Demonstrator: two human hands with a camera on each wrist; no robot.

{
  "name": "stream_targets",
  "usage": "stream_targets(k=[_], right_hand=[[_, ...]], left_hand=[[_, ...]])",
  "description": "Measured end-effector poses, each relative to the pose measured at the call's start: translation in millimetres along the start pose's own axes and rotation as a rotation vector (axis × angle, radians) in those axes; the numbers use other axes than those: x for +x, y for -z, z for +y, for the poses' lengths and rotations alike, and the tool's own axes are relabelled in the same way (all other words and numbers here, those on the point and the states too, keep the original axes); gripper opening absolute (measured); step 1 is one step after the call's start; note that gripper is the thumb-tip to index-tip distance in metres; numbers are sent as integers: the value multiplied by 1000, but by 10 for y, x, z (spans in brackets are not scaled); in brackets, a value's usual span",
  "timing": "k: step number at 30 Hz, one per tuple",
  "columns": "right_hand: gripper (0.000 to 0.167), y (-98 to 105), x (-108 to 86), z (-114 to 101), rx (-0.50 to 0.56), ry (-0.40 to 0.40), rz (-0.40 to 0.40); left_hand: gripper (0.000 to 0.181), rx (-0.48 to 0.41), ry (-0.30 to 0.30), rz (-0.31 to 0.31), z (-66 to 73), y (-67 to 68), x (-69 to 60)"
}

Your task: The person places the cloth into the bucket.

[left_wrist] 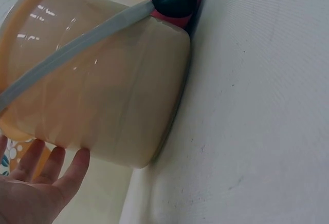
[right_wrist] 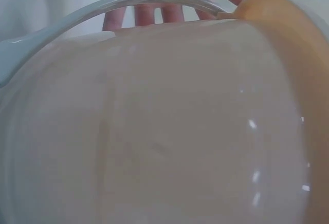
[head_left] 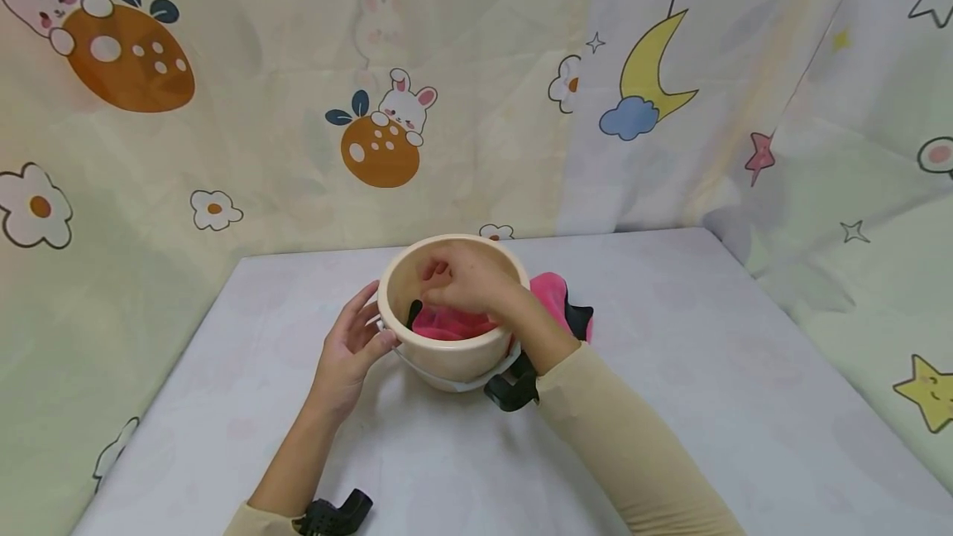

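A cream bucket (head_left: 447, 361) stands upright on the white surface, its grey handle (left_wrist: 77, 44) lowered along the outside. My left hand (head_left: 350, 354) rests against the bucket's left side, with thumb and fingers spread on its outer wall. In the left wrist view, the fingertips touch the bucket wall. My right hand (head_left: 469, 278) reaches over the rim into the bucket, fingers loosely bent, with nothing visible between them. Below it lies pink fabric (head_left: 450, 323) with a black part (head_left: 414, 313); the rest is hidden by the bucket wall and my hand.
Another pink item (head_left: 549, 292) with black parts (head_left: 579, 319) lies on the surface just right of the bucket, partly behind it. The white tabletop (head_left: 670, 370) meets a patterned cloth backdrop (head_left: 476, 106) at the back and sides.
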State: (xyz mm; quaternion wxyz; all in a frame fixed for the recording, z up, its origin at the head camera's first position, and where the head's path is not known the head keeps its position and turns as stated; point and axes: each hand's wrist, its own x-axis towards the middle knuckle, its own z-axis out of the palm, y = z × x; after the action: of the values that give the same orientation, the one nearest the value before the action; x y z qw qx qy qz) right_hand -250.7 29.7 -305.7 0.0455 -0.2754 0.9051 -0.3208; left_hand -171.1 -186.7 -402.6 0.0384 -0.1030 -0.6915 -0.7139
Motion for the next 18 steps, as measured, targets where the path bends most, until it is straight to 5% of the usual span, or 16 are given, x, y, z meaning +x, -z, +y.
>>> stream_targets(k=[8, 18], right_hand=[[28, 76, -74, -88, 20, -64, 76], [25, 124, -180, -88, -5, 7, 153]], left_hand=[[73, -1, -7, 8, 12, 0, -6], [73, -17, -6, 1, -12, -2, -7]])
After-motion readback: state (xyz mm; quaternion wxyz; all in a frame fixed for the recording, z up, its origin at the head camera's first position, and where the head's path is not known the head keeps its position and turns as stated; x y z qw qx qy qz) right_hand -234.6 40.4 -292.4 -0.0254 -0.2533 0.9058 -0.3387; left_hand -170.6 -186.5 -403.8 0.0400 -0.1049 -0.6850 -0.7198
